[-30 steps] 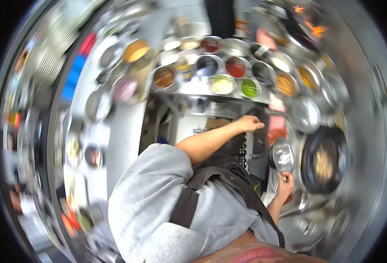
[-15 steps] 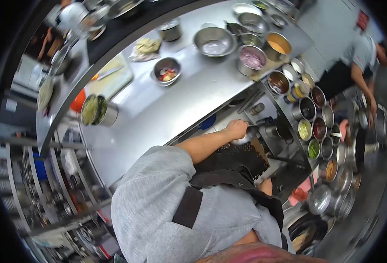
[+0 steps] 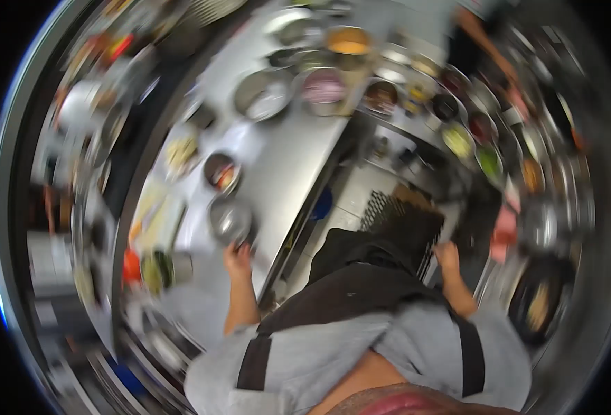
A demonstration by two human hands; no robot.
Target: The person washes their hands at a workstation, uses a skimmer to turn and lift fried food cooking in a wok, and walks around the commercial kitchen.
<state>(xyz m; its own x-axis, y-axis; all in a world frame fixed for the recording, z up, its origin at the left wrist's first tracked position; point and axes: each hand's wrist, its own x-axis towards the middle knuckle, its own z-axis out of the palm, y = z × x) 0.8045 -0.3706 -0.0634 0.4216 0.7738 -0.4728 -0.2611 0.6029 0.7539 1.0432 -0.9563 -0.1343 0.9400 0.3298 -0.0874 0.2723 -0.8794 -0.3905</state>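
My left hand is closed on the near edge of a round metal bowl over the steel worktable. Whether the bowl rests on the surface is unclear. Just beyond it stands a small bowl with red and yellow food. My right hand is low at my other side, between my dark apron and the stove side. Motion blurs its fingers, and nothing can be made out in it.
Pots of pink and orange food stand at the table's far end. Sauce and vegetable containers fill a rack ahead. A wok with food is at the right. A cutting board lies left. A co-worker's arm reaches in.
The view has turned toward the worktable. The metal bowl, first in my right hand, then in my left, is now over the table. My right hand has come away from the stove side.
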